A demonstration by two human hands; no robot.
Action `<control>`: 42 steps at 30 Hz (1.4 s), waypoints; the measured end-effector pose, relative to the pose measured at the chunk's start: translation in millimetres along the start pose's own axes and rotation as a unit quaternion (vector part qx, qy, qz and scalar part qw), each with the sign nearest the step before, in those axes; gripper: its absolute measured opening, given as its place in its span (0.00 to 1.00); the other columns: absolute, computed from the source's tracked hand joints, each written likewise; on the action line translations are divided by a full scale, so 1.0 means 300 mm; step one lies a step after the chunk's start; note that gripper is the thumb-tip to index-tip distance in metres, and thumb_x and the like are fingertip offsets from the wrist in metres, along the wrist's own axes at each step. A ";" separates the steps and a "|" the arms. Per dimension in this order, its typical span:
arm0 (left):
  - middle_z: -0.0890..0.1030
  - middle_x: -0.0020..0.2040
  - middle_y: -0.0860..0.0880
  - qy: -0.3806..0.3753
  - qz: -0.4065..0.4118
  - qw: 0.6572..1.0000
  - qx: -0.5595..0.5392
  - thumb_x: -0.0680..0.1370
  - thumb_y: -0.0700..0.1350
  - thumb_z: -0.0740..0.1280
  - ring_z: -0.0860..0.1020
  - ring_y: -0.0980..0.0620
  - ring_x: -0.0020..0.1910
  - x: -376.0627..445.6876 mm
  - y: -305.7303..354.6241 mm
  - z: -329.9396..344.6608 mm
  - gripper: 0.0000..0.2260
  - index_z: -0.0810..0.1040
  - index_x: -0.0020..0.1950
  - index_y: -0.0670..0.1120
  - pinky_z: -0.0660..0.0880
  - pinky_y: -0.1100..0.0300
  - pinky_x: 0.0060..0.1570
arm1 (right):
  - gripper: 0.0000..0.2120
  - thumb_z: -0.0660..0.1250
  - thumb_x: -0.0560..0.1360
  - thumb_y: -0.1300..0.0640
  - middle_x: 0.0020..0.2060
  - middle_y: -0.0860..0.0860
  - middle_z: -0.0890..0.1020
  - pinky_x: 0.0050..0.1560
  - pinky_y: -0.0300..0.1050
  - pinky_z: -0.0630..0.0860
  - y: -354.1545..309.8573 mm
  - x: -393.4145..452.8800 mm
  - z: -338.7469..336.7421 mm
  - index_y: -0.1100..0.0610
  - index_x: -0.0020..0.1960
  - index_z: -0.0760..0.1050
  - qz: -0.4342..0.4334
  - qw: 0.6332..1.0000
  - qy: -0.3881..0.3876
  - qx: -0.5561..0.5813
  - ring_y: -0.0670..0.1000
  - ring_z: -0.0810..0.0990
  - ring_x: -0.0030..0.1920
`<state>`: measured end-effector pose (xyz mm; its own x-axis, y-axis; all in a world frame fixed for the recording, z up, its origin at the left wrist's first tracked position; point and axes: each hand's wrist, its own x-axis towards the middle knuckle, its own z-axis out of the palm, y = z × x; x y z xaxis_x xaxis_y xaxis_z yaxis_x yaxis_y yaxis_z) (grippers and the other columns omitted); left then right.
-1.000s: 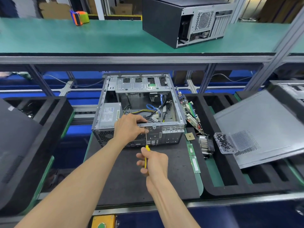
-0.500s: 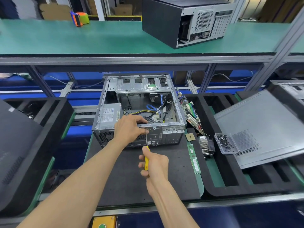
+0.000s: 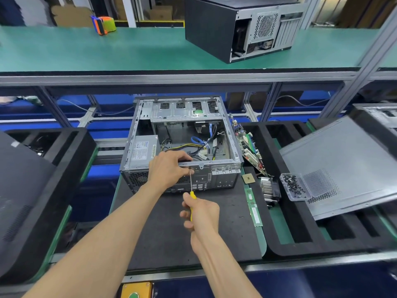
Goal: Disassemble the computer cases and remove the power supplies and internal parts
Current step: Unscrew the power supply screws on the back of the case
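1. The right hand [image 3: 200, 214], at six o'clock in the view, is clenched around the yellow handle of a slim screwdriver [image 3: 191, 186], whose metal shaft runs up toward twelve o'clock.
2. The screwdriver tip meets the top edge of the rear panel of the open grey metal computer case [image 3: 223, 168], which lies on its side on a black foam mat [image 3: 225, 237] on the worktop.
3. The left hand [image 3: 168, 168] grips that same rear edge, fingers curled over the rim, thumb close to the screwdriver tip.
4. Inside the case, at ten o'clock from the left hand, sits the grey boxed power supply [image 3: 141, 150] with a printed label; loose yellow, black and blue cables [image 3: 199, 145] lie at the case's middle.
5. At three o'clock of the case, a green memory stick [image 3: 254, 211], a finned metal heatsink [image 3: 268, 190] and a clear plastic tray of dark screws [image 3: 294, 187] lie near each other.
6. Beyond them a green circuit board [image 3: 247, 145] leans just beside the case's wall, and a grey metal side panel [image 3: 343, 164] rests tilted on a black foam tray [image 3: 300, 239].
7. At twelve o'clock, on the green upper shelf [image 3: 107, 52], stands a second, black computer case [image 3: 214, 26].
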<state>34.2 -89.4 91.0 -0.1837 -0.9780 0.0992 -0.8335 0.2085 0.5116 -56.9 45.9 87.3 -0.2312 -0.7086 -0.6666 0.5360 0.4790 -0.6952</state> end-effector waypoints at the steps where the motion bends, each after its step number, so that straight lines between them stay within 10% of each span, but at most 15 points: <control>1: 0.84 0.49 0.61 0.000 0.000 1.000 0.000 0.67 0.60 0.78 0.80 0.55 0.51 0.000 0.000 0.000 0.14 0.82 0.50 0.64 0.69 0.58 0.40 | 0.07 0.74 0.76 0.59 0.30 0.52 0.81 0.20 0.38 0.59 -0.002 0.000 0.004 0.62 0.46 0.79 0.002 1.000 -0.008 0.000 0.48 0.72 0.23; 7: 0.84 0.48 0.61 0.005 0.003 1.000 -0.007 0.66 0.60 0.79 0.80 0.56 0.50 0.000 -0.002 0.001 0.14 0.82 0.49 0.64 0.69 0.59 0.39 | 0.18 0.58 0.85 0.55 0.33 0.59 0.85 0.19 0.37 0.59 -0.010 0.012 0.002 0.65 0.45 0.78 0.038 0.999 -0.021 0.022 0.48 0.71 0.22; 15: 0.84 0.48 0.61 0.006 0.002 1.000 -0.004 0.66 0.60 0.79 0.80 0.55 0.50 -0.002 0.001 -0.001 0.14 0.82 0.50 0.64 0.67 0.58 0.39 | 0.09 0.73 0.77 0.57 0.32 0.52 0.81 0.21 0.38 0.58 0.003 0.003 -0.007 0.63 0.49 0.79 0.005 1.000 -0.013 -0.003 0.48 0.72 0.24; 21: 0.78 0.40 0.63 0.005 -0.001 1.000 -0.006 0.66 0.59 0.79 0.76 0.57 0.45 -0.003 0.001 -0.002 0.14 0.82 0.49 0.64 0.65 0.59 0.37 | 0.19 0.57 0.85 0.52 0.34 0.58 0.86 0.19 0.37 0.58 -0.009 0.016 -0.012 0.65 0.47 0.78 0.044 0.999 -0.022 0.006 0.48 0.71 0.22; 30: 0.84 0.48 0.60 0.011 0.005 1.000 0.001 0.66 0.59 0.79 0.79 0.52 0.51 -0.006 0.001 0.002 0.14 0.82 0.50 0.63 0.68 0.57 0.40 | 0.10 0.73 0.77 0.58 0.33 0.53 0.82 0.20 0.37 0.58 0.001 0.009 -0.016 0.60 0.53 0.75 0.005 1.000 -0.022 0.006 0.47 0.72 0.24; 36: 0.84 0.48 0.60 0.014 0.006 1.000 0.003 0.66 0.59 0.79 0.80 0.53 0.50 -0.008 0.007 0.000 0.14 0.82 0.50 0.63 0.68 0.58 0.39 | 0.18 0.57 0.85 0.53 0.34 0.59 0.86 0.19 0.37 0.59 -0.013 0.021 -0.017 0.65 0.48 0.78 0.039 0.999 -0.030 -0.004 0.47 0.71 0.21; 42: 0.84 0.51 0.62 0.013 0.031 0.999 0.006 0.69 0.59 0.77 0.81 0.53 0.51 -0.020 -0.001 -0.002 0.15 0.78 0.53 0.66 0.68 0.57 0.41 | 0.10 0.74 0.75 0.60 0.34 0.53 0.81 0.20 0.37 0.59 -0.001 0.018 -0.034 0.63 0.51 0.76 0.003 1.000 -0.015 -0.007 0.48 0.72 0.23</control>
<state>35.8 -83.8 90.7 -0.2226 -0.9629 0.1523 -0.8274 0.2692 0.4929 -66.7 47.3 81.2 -0.2034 -0.7211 -0.6623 0.5264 0.4899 -0.6949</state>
